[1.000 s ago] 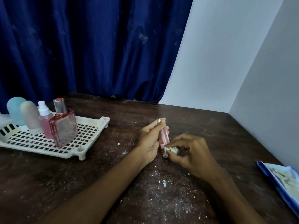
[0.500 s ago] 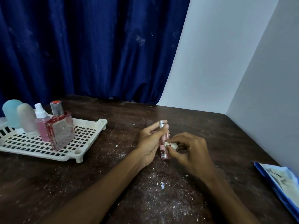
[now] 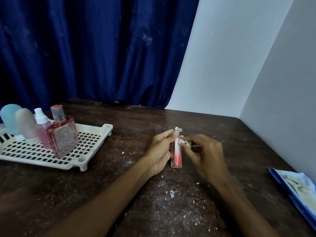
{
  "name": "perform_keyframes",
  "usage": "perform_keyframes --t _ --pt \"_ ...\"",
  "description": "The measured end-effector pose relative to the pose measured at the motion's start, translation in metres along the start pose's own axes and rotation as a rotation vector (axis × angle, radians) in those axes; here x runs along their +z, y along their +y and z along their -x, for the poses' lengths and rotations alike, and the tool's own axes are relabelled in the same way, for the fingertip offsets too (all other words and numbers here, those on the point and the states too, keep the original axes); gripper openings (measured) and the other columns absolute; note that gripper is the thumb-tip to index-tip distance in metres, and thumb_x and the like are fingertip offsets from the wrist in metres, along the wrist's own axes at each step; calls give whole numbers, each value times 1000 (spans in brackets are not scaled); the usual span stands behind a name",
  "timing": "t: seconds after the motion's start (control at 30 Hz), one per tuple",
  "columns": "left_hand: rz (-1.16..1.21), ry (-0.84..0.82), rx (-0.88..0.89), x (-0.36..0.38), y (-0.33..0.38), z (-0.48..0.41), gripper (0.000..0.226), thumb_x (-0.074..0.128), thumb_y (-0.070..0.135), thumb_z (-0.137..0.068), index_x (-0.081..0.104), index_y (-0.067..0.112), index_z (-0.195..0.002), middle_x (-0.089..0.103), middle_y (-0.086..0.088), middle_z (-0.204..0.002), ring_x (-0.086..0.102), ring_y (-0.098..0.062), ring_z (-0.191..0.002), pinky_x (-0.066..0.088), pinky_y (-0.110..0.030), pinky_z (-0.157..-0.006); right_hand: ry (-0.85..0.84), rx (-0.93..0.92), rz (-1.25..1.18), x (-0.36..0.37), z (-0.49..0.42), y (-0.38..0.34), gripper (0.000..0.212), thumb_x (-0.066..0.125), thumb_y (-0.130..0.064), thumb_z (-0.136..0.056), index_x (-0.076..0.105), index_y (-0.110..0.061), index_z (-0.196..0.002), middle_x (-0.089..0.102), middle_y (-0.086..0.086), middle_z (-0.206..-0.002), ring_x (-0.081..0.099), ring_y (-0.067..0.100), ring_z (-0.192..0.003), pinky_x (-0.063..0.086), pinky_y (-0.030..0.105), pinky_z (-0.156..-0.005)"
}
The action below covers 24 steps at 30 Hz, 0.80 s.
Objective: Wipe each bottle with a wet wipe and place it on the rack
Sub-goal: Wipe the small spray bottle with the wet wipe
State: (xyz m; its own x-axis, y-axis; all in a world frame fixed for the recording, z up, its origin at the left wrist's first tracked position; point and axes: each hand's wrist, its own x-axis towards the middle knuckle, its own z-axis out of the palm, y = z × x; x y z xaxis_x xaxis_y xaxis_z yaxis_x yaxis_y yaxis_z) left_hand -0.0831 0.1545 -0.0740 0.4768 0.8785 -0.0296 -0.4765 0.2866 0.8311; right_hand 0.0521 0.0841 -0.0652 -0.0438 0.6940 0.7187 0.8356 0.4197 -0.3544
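My left hand (image 3: 159, 151) holds a slim pink bottle (image 3: 176, 156) upright on the dark wooden table, fingers at its silver cap. My right hand (image 3: 204, 157) pinches a crumpled wet wipe (image 3: 184, 142) against the bottle's upper side. At the left stands a white slotted rack (image 3: 82, 147) carrying several bottles: a blue one (image 3: 8, 118), a frosted grey one (image 3: 26, 123), a pink spray bottle (image 3: 42, 130) and a square red-edged perfume bottle (image 3: 63, 135).
A blue pack of wipes (image 3: 297, 189) lies at the table's right edge. White crumbs (image 3: 171, 194) are scattered on the table in front of me. A blue curtain hangs behind, and white walls close in at the right.
The wipe in my right hand has slid up the pink bottle from its base toward its top. More of the bottle's lower body now shows. The camera has shifted slightly.
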Motion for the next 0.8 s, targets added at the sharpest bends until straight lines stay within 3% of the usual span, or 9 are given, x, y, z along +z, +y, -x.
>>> perform_keyframes --t 0.13,0.23,0.4,0.57,0.7,0.8 --pt "23 -17 -7 1 1 1 25 47 11 -103 65 5 -120 72 -15 -104 68 -23 -94 57 -36 -86 33 12 -6 3 1 -1 20 72 -25 -85 77 -18 -102 68 -15 -95 64 -4 -82 52 11 -74" --pt "64 32 -4 0 1 -1 26 41 10 -106 62 1 -117 70 -17 -103 71 -23 -93 61 -35 -81 -73 16 -72 1 3 0 20 83 -15 -77 80 -19 -96 74 -10 -90 67 -1 -75 52 11 -67" --pt "27 78 10 0 0 -1 30 36 14 -108 63 2 -116 71 -14 -100 72 -19 -88 60 -30 -77 -240 -22 -132 -5 5 -2 18 87 -14 -69 80 -20 -85 69 -17 -78 64 0 -68 42 5 -60" --pt "-5 5 -8 4 2 3 35 33 15 -108 63 1 -121 70 -15 -99 69 -17 -83 58 -29 -79 -10 -16 4 3 -1 1 15 79 -19 -81 78 -15 -95 73 -5 -89 63 -1 -74 53 15 -68" --pt "-40 -29 -18 6 -1 6 36 32 15 -108 63 2 -122 69 -16 -100 66 -18 -86 57 -25 -76 108 35 29 5 -1 -2 18 69 -25 -86 76 -11 -94 71 -3 -88 65 9 -77 57 29 -69" --pt "-85 -41 12 7 -3 7 33 44 25 -105 64 5 -122 71 -16 -105 68 -19 -92 56 -29 -85 98 39 -6 5 1 -3 14 72 -21 -86 76 -15 -98 71 -6 -90 65 4 -79 55 22 -72"
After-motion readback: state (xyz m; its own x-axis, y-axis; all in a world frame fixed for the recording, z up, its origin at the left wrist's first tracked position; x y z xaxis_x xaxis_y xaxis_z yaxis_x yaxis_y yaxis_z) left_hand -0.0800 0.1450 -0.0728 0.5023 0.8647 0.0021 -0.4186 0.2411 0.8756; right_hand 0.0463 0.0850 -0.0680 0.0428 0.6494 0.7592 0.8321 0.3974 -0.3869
